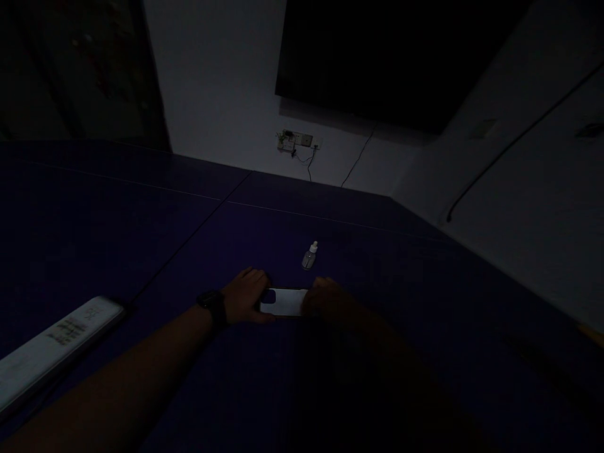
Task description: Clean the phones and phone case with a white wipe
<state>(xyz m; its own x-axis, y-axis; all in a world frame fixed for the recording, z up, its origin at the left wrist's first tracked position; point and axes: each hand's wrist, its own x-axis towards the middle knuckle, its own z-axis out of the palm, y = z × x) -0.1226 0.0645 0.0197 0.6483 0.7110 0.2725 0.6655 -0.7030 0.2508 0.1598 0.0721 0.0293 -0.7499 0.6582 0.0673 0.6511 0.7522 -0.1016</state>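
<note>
A pale phone case (289,303) with a dark rim lies flat on the dark purple surface, its camera cut-out at the left end. My left hand (246,296), with a black watch on the wrist, grips that end: the thumb runs along the near edge and the fingers reach the far edge. Over the right end of the case, my right hand (324,297) is closed, knuckles up and touching it. Shadow hides what its fingers hold, if anything. Just beyond the case lies a small clear dropper bottle (309,258) with a white top.
A long white box-like object (59,346) with printed marks lies at the left. Dark seams cross the purple surface (189,251). Against the far wall are sockets with cables (302,139), below a large black screen (377,63). The room is very dim.
</note>
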